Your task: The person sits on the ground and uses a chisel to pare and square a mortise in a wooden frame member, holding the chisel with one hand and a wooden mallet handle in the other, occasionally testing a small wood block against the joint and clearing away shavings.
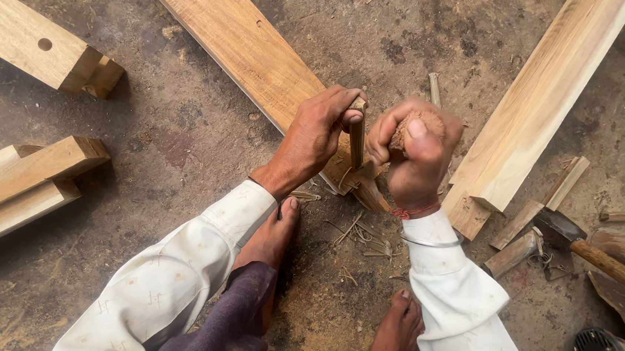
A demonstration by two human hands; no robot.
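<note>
So, a thin wooden peg [357, 138] is being pinched upright by the left hand [316, 135], thumb pressed on top and fingers curled tight around it, right at the end of the long plank [241, 40] that's running off toward 11 o'clock. The peg is sitting just about dead centre of the view, its lower end meeting the plank's notched tip [356, 183].

The right hand [414, 157] is being kept just beside it at 3 o'clock, closed into a full fist around a small brownish wooden block [405, 131], thumb laid over it. What kind of tool that block is can't really be told.

A second plank [538, 100] is lying out toward 1 o'clock, well apart from the first. A hammer [589, 249] with a wooden handle is resting on the floor at 4 o'clock, with a few offcuts [540, 204] scattered near it. 2 more wooden pieces [29, 42] are sitting over at 9 to 10 o'clock. 2 bare feet [274, 232] are being planted on the dusty floor [181, 143] at 6 o'clock, shavings between them.
</note>
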